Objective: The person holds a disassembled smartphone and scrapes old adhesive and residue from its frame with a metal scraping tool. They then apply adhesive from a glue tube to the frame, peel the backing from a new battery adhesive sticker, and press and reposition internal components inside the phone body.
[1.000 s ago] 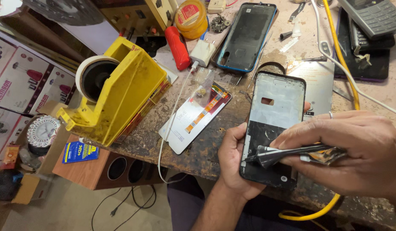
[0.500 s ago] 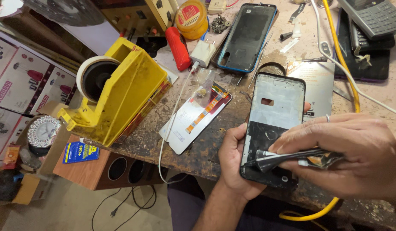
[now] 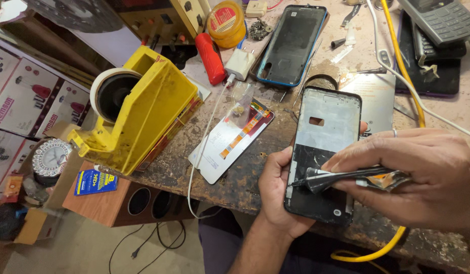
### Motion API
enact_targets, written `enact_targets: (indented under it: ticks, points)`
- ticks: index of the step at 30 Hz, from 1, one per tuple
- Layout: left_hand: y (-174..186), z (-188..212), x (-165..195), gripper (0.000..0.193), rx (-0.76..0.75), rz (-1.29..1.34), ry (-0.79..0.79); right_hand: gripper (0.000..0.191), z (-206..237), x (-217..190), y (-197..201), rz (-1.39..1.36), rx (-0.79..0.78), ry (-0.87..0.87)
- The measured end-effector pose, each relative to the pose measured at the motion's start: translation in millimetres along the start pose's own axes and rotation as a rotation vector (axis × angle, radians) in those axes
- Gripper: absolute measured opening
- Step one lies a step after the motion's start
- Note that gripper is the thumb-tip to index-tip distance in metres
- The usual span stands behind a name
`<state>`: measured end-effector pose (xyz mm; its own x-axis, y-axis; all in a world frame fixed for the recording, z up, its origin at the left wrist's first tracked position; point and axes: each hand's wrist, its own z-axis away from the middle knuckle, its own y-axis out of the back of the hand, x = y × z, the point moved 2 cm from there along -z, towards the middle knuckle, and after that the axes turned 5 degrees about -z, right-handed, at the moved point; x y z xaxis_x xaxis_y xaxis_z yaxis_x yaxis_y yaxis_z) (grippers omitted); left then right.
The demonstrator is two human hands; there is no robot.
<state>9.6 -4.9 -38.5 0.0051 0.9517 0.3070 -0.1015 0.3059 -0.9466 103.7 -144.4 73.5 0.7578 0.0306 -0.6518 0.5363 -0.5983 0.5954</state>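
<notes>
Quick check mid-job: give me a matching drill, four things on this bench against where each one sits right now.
Things:
1. phone frame
2. glue tube
3. tape dispenser
4. white charger

Places:
A. far left of the bench
B. beside the red cylinder
C. in the left hand
D. pinched in the right hand, nozzle on the frame's left edge

Pairs: 1-C, 2-D, 3-A, 4-B
</notes>
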Motion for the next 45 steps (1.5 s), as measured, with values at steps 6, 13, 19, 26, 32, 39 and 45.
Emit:
enact_targets:
  ticks: [6,13,19,26,32,39,45]
  points:
    - [1.6,-1.4,-1.0,0.053,-0.042,0.052,0.016,0.025,2.3,1.0,-6.2,-0.04,0.036,0.014]
    - [4.0,-1.0,-1.9,0.053,0.019,0.025,0.032,0.029,2.2,3.7,-3.0,0.019,0.051,-0.021]
    - [4.2,-1.2,-1.7,0.054,0.002,0.028,0.035,0.028,2.1,2.8,-2.1,0.012,0.023,-0.002]
    - [4.1,-0.5,-2.0,0.054,0.033,0.023,0.043,0.029,2.2,4.1,-2.2,0.041,0.034,-0.009]
    - [5.4,-0.7,-2.3,0.052,-0.026,0.043,0.019,0.027,3.9,3.1,-4.2,-0.014,0.02,-0.027]
    - [2.0,-0.3,-0.8,0.055,0.002,0.037,0.051,0.029,4.3,6.0,-3.2,0.071,0.057,-0.001]
    - [2.1,-0.6,-0.5,0.051,0.026,0.026,0.026,0.028,6.4,7.8,-3.0,0.085,0.046,-0.07]
